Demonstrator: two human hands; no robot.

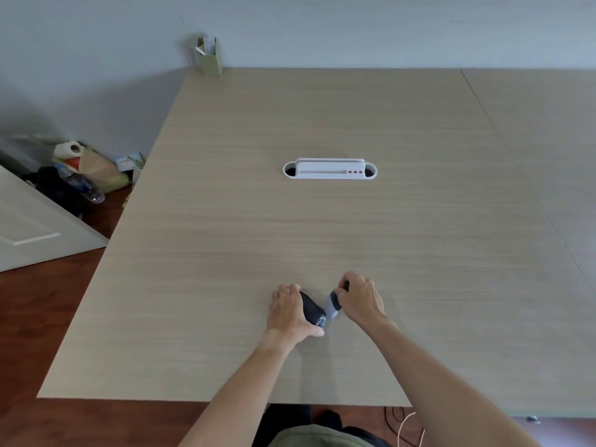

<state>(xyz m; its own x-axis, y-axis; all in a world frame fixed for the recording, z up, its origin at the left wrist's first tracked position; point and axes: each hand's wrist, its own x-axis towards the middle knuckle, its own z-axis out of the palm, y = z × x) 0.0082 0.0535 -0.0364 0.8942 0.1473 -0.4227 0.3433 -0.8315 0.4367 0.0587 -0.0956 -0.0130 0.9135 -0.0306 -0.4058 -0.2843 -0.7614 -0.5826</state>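
Observation:
A dark sock (312, 309) with white lettering on its cuff lies on the wooden table (322, 227) near the front edge. My left hand (290, 312) grips it, fingers curled over its far side and thumb under the cuff. A second sock (333, 304), grey with a dark band, sits just right of the first and touches it. My right hand (359, 298) pinches its upper end with curled fingers. Both socks are partly hidden by my hands.
A white cable-port cover (329, 169) is set into the table's middle. A green box of papers (210, 56) stands at the far left corner against the wall. Bags, a paper roll and a water bottle (82, 182) lie on the floor to the left.

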